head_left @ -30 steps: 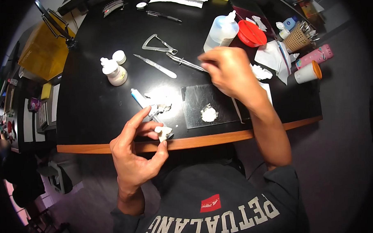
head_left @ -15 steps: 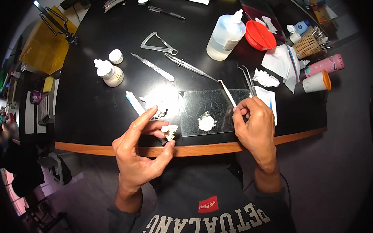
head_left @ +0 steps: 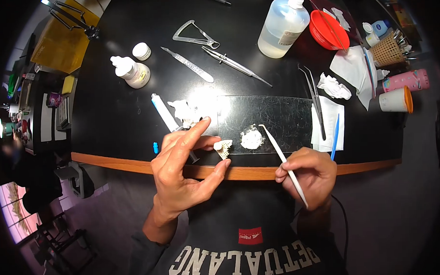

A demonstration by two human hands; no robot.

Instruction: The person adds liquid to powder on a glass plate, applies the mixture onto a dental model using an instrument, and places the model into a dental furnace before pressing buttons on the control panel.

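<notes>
My left hand is closed in a pinch on a small off-white piece with a dotted, mesh-like surface, its index finger stretched out above. In my right hand is a slim white hand tool with a thin bent tip, held like a pen. That tip is at the right edge of a white powder heap, though I cannot tell whether it touches. The heap lies on a scratched glass slab. Behind my left hand are a syringe and crumpled white material, partly washed out by glare.
Farther back lie a scalpel, a caliper and a closed metal instrument. A dropper bottle, large liquid bottle and red bowl stand around. Tweezers rest on white paper at right, near a blue stick.
My right hand has come down toward the table edge, bringing the tool's tip from beyond the slab to the powder. My left hand still holds the piece. The whole view has shifted.
</notes>
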